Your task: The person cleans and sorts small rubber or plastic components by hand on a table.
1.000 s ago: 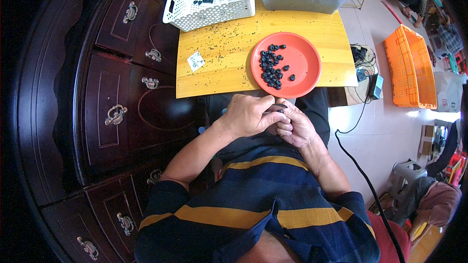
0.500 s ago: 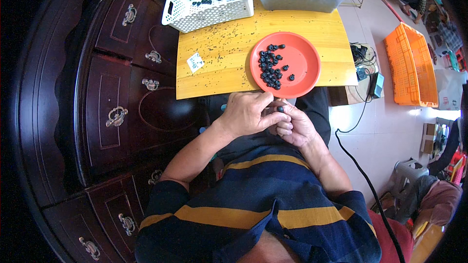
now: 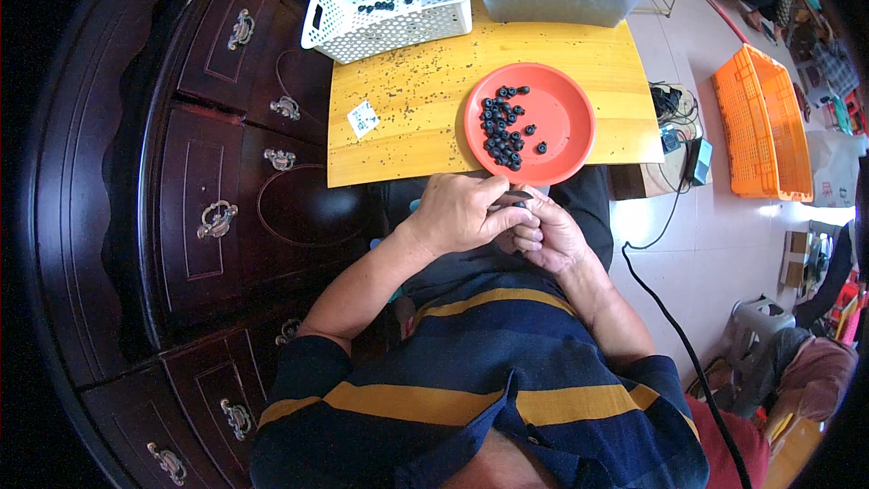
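Observation:
My left hand and my right hand meet over my lap, just off the near edge of the yellow table. Between their fingertips a small black round part shows, pinched by my right thumb and fingers. A thin, dark, blade-like tool emerges from my closed left fingers and lies against that part; its other end is hidden. Just beyond my hands, a red round plate holds several small black ring-shaped parts, mostly on its left side.
A white perforated basket with several black parts stands at the table's back left. Beside it, a clear bin is full of them. Dark crumbs and a white paper square lie on the yellow table. Wooden drawers flank my left; an orange crate sits right.
The dark tool shows more between my fingertips and covers more of the small black part. Both hands otherwise keep their place.

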`<state>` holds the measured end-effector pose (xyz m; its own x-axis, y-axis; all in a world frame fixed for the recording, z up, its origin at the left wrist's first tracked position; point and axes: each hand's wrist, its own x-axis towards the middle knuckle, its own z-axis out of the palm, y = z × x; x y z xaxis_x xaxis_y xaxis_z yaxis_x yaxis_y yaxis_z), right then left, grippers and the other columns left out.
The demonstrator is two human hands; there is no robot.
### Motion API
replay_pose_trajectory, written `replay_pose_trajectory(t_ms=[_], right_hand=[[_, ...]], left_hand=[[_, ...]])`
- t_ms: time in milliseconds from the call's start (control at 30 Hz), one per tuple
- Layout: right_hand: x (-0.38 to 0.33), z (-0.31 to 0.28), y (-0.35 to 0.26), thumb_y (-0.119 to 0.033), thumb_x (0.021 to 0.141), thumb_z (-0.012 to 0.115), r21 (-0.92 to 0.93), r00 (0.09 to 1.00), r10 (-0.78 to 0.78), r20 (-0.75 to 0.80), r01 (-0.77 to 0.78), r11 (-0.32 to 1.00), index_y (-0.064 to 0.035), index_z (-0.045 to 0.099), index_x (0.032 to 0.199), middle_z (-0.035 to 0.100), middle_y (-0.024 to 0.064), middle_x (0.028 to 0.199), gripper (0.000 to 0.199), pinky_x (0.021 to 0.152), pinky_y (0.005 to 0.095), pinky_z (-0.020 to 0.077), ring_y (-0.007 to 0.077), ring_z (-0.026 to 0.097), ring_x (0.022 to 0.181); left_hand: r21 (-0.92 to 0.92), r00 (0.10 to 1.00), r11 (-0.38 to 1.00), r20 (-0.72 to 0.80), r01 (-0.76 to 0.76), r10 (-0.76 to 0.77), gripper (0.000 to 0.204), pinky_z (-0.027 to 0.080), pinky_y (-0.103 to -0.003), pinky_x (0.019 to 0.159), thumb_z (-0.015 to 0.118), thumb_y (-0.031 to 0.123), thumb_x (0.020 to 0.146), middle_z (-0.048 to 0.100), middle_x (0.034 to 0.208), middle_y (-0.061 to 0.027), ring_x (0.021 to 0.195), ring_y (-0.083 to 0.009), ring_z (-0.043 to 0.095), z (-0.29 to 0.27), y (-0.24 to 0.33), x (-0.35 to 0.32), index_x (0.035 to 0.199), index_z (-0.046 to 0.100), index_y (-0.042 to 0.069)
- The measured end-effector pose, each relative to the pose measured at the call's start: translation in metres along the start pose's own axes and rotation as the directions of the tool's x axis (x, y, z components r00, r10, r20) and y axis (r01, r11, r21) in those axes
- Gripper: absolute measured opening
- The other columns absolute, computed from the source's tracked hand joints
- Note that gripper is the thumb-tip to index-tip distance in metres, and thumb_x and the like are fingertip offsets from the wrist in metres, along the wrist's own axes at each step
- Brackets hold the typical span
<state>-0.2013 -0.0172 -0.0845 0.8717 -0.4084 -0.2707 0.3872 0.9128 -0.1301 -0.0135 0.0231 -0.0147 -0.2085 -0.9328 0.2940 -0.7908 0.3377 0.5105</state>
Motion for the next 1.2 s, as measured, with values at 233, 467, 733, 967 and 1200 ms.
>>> replay_pose_trajectory(t_ms=[233,467,733,967,1200], right_hand=[[0.001,-0.001,0.001,-0.027,0.103,0.060,-0.092,0.999,-0.049,-0.010,0.048,0.995,-0.0125,0.056,0.098,0.047,-0.0049,0.070,0.016,0.043,0.0157,0.0304,0.0027,0.038,0.051],[0.002,-0.003,0.002,-0.027,0.104,0.058,-0.105,0.996,-0.082,0.037,0.085,0.991,-0.0127,0.055,0.098,0.047,-0.0053,0.070,0.016,0.042,0.0157,0.0299,0.0022,0.037,0.051],[0.001,0.001,0.004,-0.032,0.106,0.055,0.134,0.998,0.039,-0.039,-0.034,0.990,-0.0104,0.057,0.103,0.046,-0.0056,0.068,0.021,0.040,0.0166,0.0301,0.0031,0.038,0.050],[0.002,0.001,0.004,-0.035,0.106,0.054,0.199,0.997,0.077,-0.007,-0.074,0.977,-0.0087,0.057,0.098,0.046,-0.0055,0.066,0.028,0.040,0.0175,0.0310,0.0039,0.040,0.050],[0.002,0.001,0.007,-0.037,0.105,0.056,0.143,0.998,0.049,-0.031,-0.044,0.989,-0.0096,0.059,0.106,0.046,-0.0061,0.068,0.028,0.041,0.0174,0.0305,0.0037,0.039,0.051]], left_hand=[[-0.070,0.996,0.996,0.077,0.046,-0.041,0.039,0.053,-0.045,0.058,0.070,0.045,0.091,0.068,0.071,-0.0148,0.066,-0.0357,0.069,0.000,-0.002,0.000,0.086,0.063,0.007],[-0.109,0.994,0.991,0.089,0.076,-0.067,0.039,0.052,-0.042,0.055,0.070,0.044,0.092,0.066,0.066,-0.0141,0.062,-0.0334,0.069,0.002,-0.001,-0.001,0.085,0.062,0.007],[-0.173,0.995,0.980,0.033,0.096,-0.092,0.038,0.054,-0.037,0.059,0.078,0.036,0.087,0.073,0.078,-0.0083,0.066,-0.0262,0.072,0.002,0.003,-0.002,0.109,0.065,0.008],[-0.146,0.991,0.980,-0.006,0.132,-0.134,0.035,0.053,-0.033,0.056,0.080,0.026,0.085,0.072,0.078,-0.0067,0.063,-0.0223,0.070,-0.003,0.012,-0.005,0.112,0.065,0.009],[-0.233,0.994,0.967,-0.021,0.102,-0.110,0.027,0.053,-0.033,0.056,0.079,0.016,0.085,0.071,0.075,-0.0066,0.062,-0.0207,0.069,-0.002,0.012,-0.003,0.108,0.067,0.008]])
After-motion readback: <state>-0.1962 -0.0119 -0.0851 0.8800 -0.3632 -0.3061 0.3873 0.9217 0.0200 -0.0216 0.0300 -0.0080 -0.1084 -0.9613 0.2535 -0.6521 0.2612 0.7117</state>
